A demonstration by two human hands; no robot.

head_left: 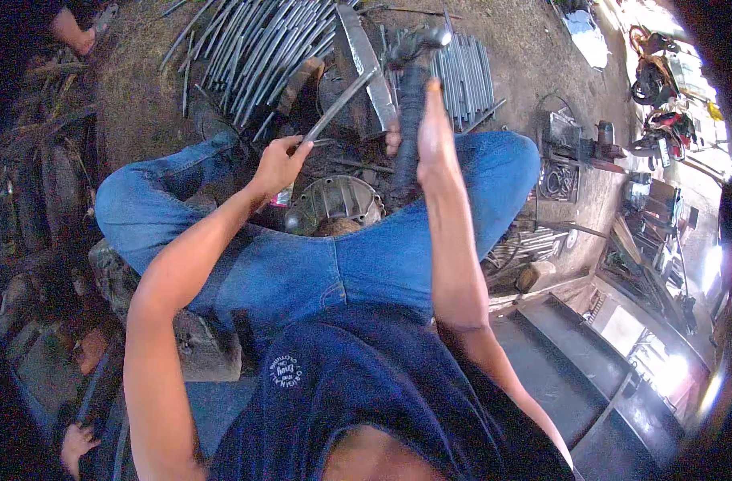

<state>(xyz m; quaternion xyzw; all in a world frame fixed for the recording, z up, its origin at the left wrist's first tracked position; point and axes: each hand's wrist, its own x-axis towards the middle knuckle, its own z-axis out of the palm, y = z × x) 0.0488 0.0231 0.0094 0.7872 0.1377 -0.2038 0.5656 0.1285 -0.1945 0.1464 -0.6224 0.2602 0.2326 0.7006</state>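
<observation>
My left hand is closed round the near end of a thin grey metal rod, which slants away up and to the right. In my right hand is a hammer with a black wrapped handle, held upright in the picture, its head slightly blurred. Between the two hands lies a long flat steel bar, with the rod's far end close to or over it. Below, between my legs, sits a round ribbed metal casing.
Beyond my hands lie a heap of metal rods and a second bundle of rods. At right stand a machine or vise-like metal block and motorcycles. Another person's foot shows top left, another hand lower left.
</observation>
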